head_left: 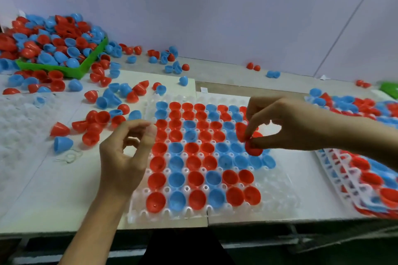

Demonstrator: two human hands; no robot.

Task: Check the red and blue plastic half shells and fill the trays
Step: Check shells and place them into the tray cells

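Clear plastic tray [277, 198] sits at table [53, 196] centre, most cells filled w/ red and blue shells, open side up; its right-hand cells are bare. R hand [286, 122] is over tray's right part, fingertips pinching a red shell [254, 149] just above the cells. L hand [125, 157] hovers at tray's left edge, fingers loosely curled, holding nothing. Green bin [90, 60] heaped w/ shells lies far left of tray; loose shells [94, 122] between. Filled tray stack [353, 170] right of tray.

Red shell [254, 148] in right hand [286, 125] over tray [277, 198]
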